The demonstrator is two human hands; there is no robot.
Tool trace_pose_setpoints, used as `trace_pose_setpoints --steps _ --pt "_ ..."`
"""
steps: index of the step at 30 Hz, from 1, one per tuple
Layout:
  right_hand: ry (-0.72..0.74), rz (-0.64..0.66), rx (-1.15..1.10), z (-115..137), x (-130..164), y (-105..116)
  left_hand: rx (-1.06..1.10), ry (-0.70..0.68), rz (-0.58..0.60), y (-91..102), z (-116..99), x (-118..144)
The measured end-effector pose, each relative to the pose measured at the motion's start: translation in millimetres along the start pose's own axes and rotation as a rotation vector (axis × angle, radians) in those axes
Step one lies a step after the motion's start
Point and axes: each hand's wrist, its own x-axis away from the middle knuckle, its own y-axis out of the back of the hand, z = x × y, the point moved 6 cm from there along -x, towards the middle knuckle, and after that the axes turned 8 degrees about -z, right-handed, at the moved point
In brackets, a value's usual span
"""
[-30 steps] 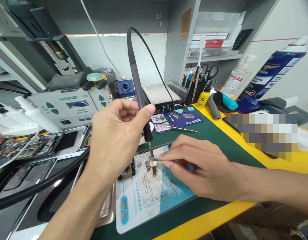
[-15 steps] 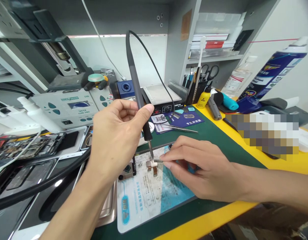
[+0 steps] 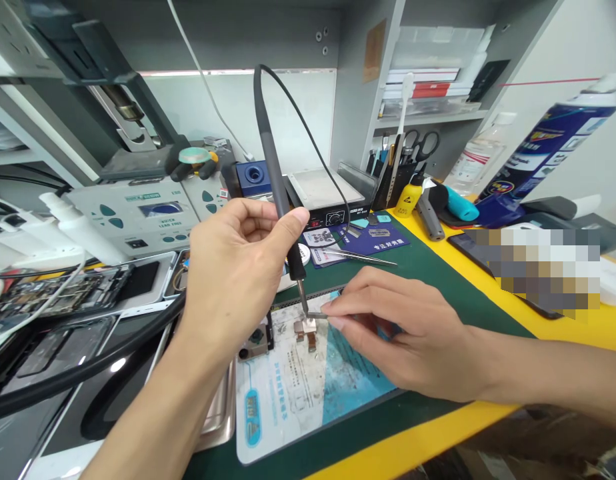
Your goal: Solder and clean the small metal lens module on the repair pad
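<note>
Far left, opened phones (image 3: 63, 293) and a soldering station (image 3: 138, 213) crowd the bench, so there is little spare room that way. The left hand (image 3: 233, 267) is closed around a soldering iron (image 3: 278, 193), thumb and fingers pinching the grip, its tip coming down onto a small metal part (image 3: 305, 328) that lies on the pale work mat (image 3: 298, 387) at the middle of the green bench. The right hand (image 3: 413, 340) pinches tweezers (image 3: 318, 315) whose points meet the part right beside the iron tip. The risk, as I judge it, is the hot tip sliding off the tiny part and scorching the mat or nicking the right fingertips (image 3: 335, 323), which sit very near; a twitch of the tweezers could also flick the part away. Rightward the green surface is freer, up to the yellow edge (image 3: 438, 427), with loose tweezers (image 3: 363, 257) and a spray can (image 3: 543, 150) further back
</note>
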Motion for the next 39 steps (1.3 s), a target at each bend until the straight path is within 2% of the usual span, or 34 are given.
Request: trace_pose_setpoints --steps 25,32,39 --pt "0.018 0.061 0.092 -0.7 4.9 -2.9 -0.028 -0.004 -0.011 1.0 -0.4 -0.4" --pt "0.017 -0.047 -0.007 2.2 1.6 2.5 -0.033 -0.014 -0.018 1.9 1.3 -1.3" --pt "0.018 -0.027 -0.011 1.4 0.7 0.3 -0.04 -0.019 -0.022 1.9 0.2 -0.9"
